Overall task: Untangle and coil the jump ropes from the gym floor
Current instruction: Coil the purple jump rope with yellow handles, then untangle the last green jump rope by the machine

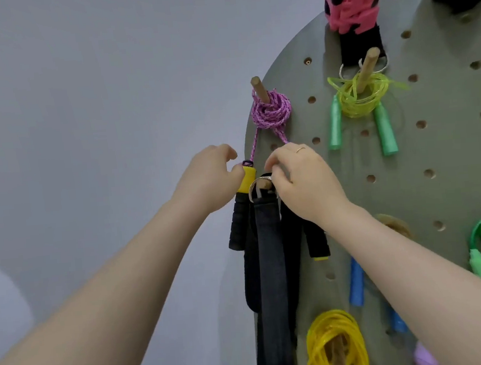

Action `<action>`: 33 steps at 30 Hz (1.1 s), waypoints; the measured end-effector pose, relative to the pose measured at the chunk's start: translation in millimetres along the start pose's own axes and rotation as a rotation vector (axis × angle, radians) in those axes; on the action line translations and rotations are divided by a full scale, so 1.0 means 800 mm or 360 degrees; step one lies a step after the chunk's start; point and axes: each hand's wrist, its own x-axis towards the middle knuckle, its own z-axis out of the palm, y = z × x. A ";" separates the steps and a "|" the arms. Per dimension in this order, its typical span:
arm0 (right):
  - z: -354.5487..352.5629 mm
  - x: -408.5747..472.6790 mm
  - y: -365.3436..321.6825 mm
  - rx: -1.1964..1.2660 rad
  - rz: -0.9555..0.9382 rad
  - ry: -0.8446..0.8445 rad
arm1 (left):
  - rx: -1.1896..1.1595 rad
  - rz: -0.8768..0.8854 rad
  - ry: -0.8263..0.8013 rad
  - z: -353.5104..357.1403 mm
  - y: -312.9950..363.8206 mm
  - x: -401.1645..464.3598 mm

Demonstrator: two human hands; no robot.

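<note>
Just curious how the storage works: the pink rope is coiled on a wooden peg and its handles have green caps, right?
Not quite. The head view shows the pink rope coiled on a wooden peg, but the handle by the left hand has a yellow cap, not green.

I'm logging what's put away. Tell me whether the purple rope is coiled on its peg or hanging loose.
Coiled. The purple rope sits bundled around its wooden peg, with only two strands running down toward the handles at the hands.

No readable text, label, brand, number or sign shows anywhere on the visible things.
</note>
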 end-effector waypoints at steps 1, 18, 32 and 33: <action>-0.002 -0.013 -0.016 0.0051 -0.0021 -0.0062 | -0.0063 -0.0016 0.0053 -0.007 -0.002 -0.014; 0.083 -0.212 -0.273 0.1705 -0.0029 -0.1094 | 0.0542 -0.0129 0.0183 -0.134 -0.107 -0.360; 0.090 -0.550 -0.544 0.1955 -0.1103 -0.2716 | 0.0796 -0.2484 0.0021 -0.229 -0.049 -0.898; 0.083 -0.572 -0.570 0.1912 -0.1252 -0.2766 | 0.0804 -0.2581 0.0087 -0.242 -0.037 -0.926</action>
